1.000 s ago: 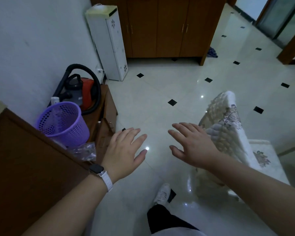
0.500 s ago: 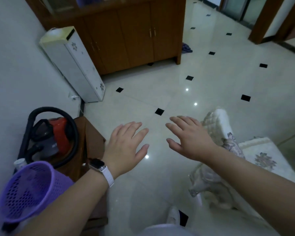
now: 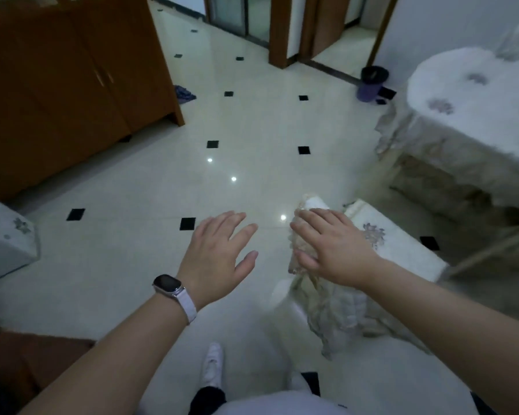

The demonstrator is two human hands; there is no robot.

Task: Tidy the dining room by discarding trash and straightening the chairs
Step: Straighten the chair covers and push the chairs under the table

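Palms face down on both sides, and two bare forearms stretch forward from the bottom of the view. The left hand [image 3: 219, 259] hovers over the floor [image 3: 252, 130] with straight, spread fingers and the thumb out to the right, holding nothing. A watch [image 3: 168, 284] on a pale strap sits on its wrist.

The right hand [image 3: 333, 247] is flat too, its fingers straight, close together and pointing up and left. It lies over the top edge of the chair [image 3: 336, 310] back. Whether the palm touches the cover or floats just above it I cannot tell; no finger curls round the edge.

The chair wears a pale quilted cover with lace trim, and its flower-printed seat lies to the right of the hand, facing the bench [image 3: 474, 115]. The bench stands near, at upper right, under a white cloth with flower prints.

A purple bin [image 3: 372, 85] with a dark liner stands on the floor at the far wall, beside a door frame and just left of the bench's far end, well apart from both hands. A brown cabinet [image 3: 66, 85] fills the upper left. A white shoe [image 3: 213, 366] shows low between the arms.
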